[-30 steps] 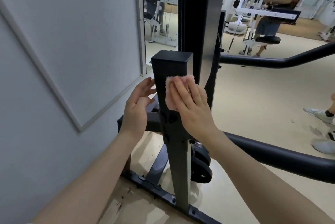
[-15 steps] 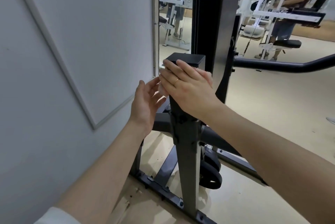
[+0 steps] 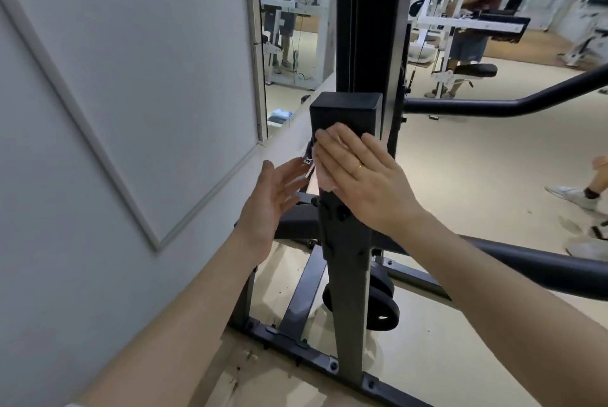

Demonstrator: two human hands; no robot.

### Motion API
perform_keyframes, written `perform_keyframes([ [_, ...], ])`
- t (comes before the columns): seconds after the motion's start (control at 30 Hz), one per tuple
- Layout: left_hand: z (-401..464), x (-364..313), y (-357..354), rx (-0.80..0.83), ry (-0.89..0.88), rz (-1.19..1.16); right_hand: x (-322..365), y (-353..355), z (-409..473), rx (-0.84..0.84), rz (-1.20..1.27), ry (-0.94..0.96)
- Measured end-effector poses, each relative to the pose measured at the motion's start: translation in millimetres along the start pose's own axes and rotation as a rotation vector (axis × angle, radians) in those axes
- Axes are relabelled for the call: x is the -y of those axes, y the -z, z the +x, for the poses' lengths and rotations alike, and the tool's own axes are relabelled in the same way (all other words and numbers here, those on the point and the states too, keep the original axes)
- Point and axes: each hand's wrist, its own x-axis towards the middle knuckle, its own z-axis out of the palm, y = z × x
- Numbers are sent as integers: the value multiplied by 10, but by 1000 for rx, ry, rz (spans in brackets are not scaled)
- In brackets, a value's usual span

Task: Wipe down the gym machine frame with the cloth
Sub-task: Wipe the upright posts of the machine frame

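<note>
A black square post [image 3: 345, 262] of the gym machine frame stands upright in front of me, capped at the top. My right hand [image 3: 363, 176] lies flat with straight fingers on the post's front face just below the cap, pressing a small pink cloth [image 3: 324, 181] against it; most of the cloth is hidden under the palm. My left hand [image 3: 269, 206] hovers to the left of the post, palm turned toward it, fingers relaxed and holding nothing.
A grey wall [image 3: 115, 110] with a moulding frame runs close on the left. A mirror [image 3: 292, 21] and a tall black upright [image 3: 365, 11] stand behind the post. Black curved bars [image 3: 526, 262] extend right. Weight plates [image 3: 381, 304] sit at the base. Another person's feet [image 3: 579, 196] are at right.
My right hand has slid the cloth from the post's top left edge down onto the front face. My left hand stays beside the post, slightly lower.
</note>
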Motion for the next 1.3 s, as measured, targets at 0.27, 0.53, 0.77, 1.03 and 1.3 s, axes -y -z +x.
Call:
perform_keyframes([
  [0.27,-65,230,-20,173,91,102,279,-176,-255,53,179,-325],
  [0.53,8,388,-35,186,66,88,639,-98,-339,74,551,-710],
  [0.77,45,616,-219,294,147,11,404,-116,-347,24,1046,-1016],
  [1.03,3,651,-384,-1,-77,128,275,-118,-131,-137,902,-978],
  [1.3,-33,543,-416,-139,-20,168,398,-84,-382,96,1029,-953],
])
